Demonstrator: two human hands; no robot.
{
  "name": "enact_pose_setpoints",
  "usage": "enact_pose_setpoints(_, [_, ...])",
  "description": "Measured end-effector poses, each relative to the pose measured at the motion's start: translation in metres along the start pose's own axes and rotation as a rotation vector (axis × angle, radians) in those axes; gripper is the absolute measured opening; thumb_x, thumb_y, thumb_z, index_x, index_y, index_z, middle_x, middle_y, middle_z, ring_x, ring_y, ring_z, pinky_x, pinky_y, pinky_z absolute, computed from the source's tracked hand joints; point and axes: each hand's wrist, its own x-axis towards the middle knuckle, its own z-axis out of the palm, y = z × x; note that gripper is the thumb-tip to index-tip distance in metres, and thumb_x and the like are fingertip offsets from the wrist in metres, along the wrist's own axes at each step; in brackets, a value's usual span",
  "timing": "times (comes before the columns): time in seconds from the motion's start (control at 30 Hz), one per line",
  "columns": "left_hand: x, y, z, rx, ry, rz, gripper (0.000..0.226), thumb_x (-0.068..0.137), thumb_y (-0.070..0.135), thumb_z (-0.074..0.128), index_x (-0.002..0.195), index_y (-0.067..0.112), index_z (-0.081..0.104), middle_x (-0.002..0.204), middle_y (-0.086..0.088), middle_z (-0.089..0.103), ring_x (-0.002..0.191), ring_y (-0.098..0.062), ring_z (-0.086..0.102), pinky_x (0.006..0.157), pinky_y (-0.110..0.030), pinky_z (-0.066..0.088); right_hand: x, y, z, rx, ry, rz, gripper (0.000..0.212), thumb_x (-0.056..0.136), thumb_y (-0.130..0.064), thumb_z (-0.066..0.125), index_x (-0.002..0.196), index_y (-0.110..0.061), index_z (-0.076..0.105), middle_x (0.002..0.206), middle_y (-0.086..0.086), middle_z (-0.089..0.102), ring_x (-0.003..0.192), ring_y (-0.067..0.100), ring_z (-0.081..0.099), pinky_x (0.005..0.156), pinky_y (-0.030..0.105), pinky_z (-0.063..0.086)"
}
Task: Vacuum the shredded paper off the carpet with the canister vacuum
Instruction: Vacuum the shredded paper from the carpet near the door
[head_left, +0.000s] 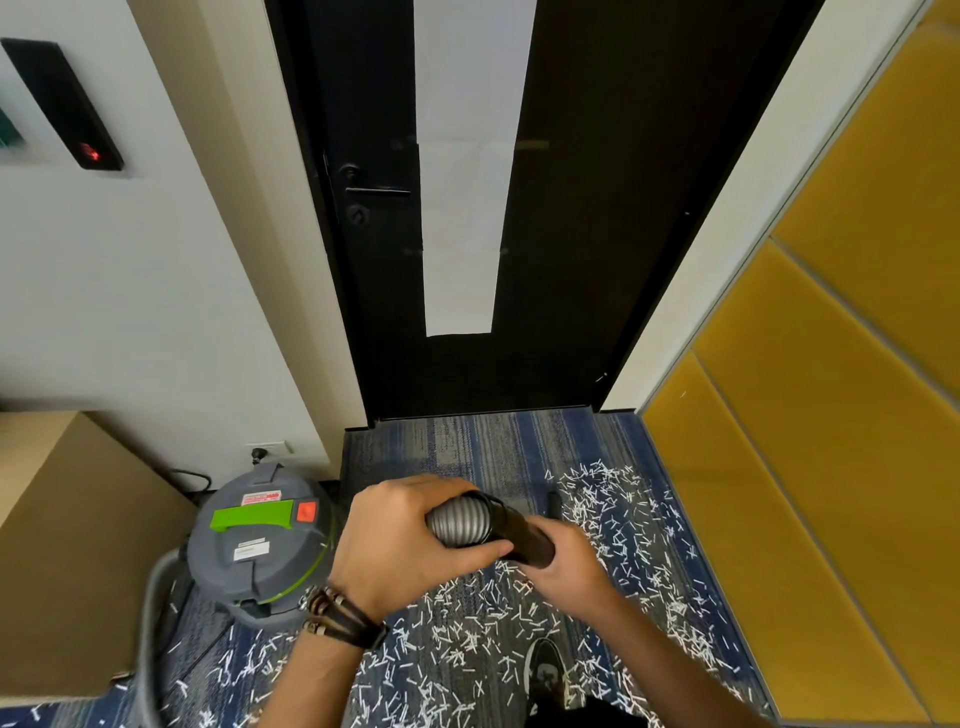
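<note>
Nearest, a shoe (545, 670) stands among the shredded paper (457, 649), which lies thick over the blue striped carpet (467, 441) from the lower edge to a little short of the door. Above it, 2 hands share the hose end. The left hand (400, 540), its wrist ringed with bracelets, wraps the grey ribbed hose (460, 522) at its cuff. The right hand (566, 566) clasps the black tube (519, 532) from below, probably to steer its far end down into the scraps. To the left, the canister vacuum (260, 540) sits beside a cardboard box (62, 545), close under a wall socket (265, 449), likely so the cord reaches. Its red-and-white lid label and white sticker are too blurred to read. Beyond stands the black door (571, 260), bearing no legible writing.
</note>
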Motion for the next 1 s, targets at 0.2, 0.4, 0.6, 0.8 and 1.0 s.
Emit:
enact_pose_setpoints(0.2, [0.012, 0.0, 0.019, 0.005, 0.009, 0.013, 0.053, 0.069, 0.079, 0.073, 0.104, 0.039, 0.076, 0.088, 0.023, 0.073, 0.077, 0.005, 0.067, 0.069, -0.023, 0.059, 0.017, 0.009, -0.02, -0.011, -0.031, -0.011, 0.021, 0.08, -0.007, 0.075, 0.098, -0.018, 0.073, 0.082, -0.002, 0.071, 0.073, 0.012, 0.066, 0.064, 0.031, 0.051])
enact_pose_setpoints(0.4, [0.023, 0.002, 0.016, 0.005, -0.059, 0.052, 0.048, 0.071, 0.079, 0.073, 0.1, 0.04, 0.076, 0.083, 0.026, 0.068, 0.075, 0.006, 0.064, 0.068, -0.023, 0.057, 0.014, 0.012, -0.013, 0.028, -0.033, -0.008, 0.023, 0.083, -0.012, 0.076, 0.106, -0.018, 0.074, 0.084, -0.001, 0.073, 0.073, 0.012, 0.067, 0.064, 0.028, 0.053])
enact_pose_setpoints(0.6, [0.026, 0.008, 0.013, -0.014, -0.057, 0.094, 0.05, 0.068, 0.078, 0.077, 0.099, 0.04, 0.078, 0.083, 0.027, 0.069, 0.076, 0.006, 0.065, 0.069, -0.022, 0.057, -0.002, 0.007, -0.015, 0.08, 0.0, 0.016, 0.015, 0.084, -0.018, 0.074, 0.099, -0.017, 0.073, 0.08, 0.003, 0.071, 0.07, 0.019, 0.064, 0.062, 0.035, 0.051])
enact_pose_setpoints(0.8, [0.032, 0.016, 0.016, -0.021, -0.012, 0.103, 0.051, 0.071, 0.077, 0.076, 0.105, 0.039, 0.077, 0.089, 0.023, 0.073, 0.079, 0.004, 0.068, 0.071, -0.026, 0.06, 0.005, 0.004, -0.036, 0.051, 0.022, 0.018, 0.015, 0.083, -0.01, 0.076, 0.092, -0.02, 0.07, 0.077, -0.002, 0.068, 0.067, 0.014, 0.063, 0.06, 0.031, 0.048])
enact_pose_setpoints(1.0, [0.036, 0.01, 0.032, -0.014, -0.076, 0.063, 0.055, 0.069, 0.081, 0.073, 0.108, 0.042, 0.075, 0.092, 0.024, 0.072, 0.081, 0.004, 0.067, 0.074, -0.027, 0.06, 0.01, 0.012, -0.039, 0.009, -0.037, 0.049, 0.017, 0.083, -0.006, 0.073, 0.098, -0.015, 0.072, 0.08, 0.0, 0.07, 0.067, 0.005, 0.061, 0.061, 0.021, 0.045])
